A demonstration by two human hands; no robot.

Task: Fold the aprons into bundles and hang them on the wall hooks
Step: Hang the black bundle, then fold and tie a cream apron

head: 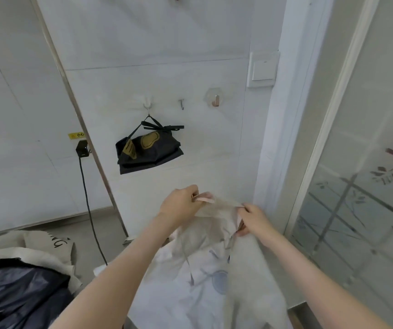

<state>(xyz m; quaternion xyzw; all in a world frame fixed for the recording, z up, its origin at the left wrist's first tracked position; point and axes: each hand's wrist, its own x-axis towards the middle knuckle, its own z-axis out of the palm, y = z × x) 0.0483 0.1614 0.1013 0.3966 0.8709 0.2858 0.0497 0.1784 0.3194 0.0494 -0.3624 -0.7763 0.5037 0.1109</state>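
A white apron (205, 276) with a pale blue print hangs in front of me, its top bunched between both hands. My left hand (181, 205) pinches a pinkish strap loop at the apron's top. My right hand (253, 219) grips the bunched cloth just to the right. On the wall, a folded black apron bundle (149, 150) with a yellow print hangs by its tie from the left white hook (147, 103). A small metal hook (181, 104) and a copper hook (215, 99) on a clear pad beside it carry nothing.
A pile of cloth, cream (12, 250) over dark blue (19, 293), lies at the lower left. A black plug (82, 149) with a cable runs down the wall at left. A light switch (263, 70) and a frosted glass door (357, 198) are at right.
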